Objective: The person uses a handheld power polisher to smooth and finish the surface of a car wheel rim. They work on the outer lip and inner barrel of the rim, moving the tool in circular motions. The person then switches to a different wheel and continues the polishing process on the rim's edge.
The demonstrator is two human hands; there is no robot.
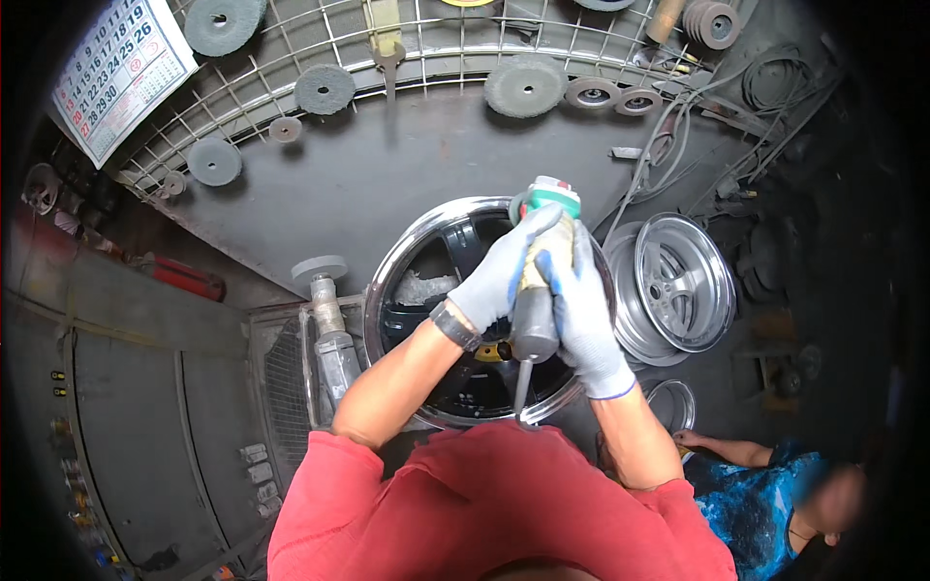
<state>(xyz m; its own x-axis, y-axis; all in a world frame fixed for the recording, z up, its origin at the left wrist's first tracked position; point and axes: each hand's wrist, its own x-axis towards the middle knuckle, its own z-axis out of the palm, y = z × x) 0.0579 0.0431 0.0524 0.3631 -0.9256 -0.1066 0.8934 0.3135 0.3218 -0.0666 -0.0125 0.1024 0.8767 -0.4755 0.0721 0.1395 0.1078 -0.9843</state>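
Observation:
Both my hands, in pale gloves with blue palms, grip an angle grinder with a green and white head. My left hand holds it near the head, and a dark watch is on that wrist. My right hand wraps the other side of the body. The grinder's disc shows only partly, at the left of its head, over the upper right rim of a large wheel. This wheel lies flat before me, with a polished lip, black spokes and a yellow part at the hub. The grinder's cord hangs down towards my shirt.
A second grinder with a pale disc stands left of the wheel. Silver wheels lie stacked at the right. Abrasive discs hang on a wire grid behind. Cables hang at the upper right. A co-worker is at the lower right.

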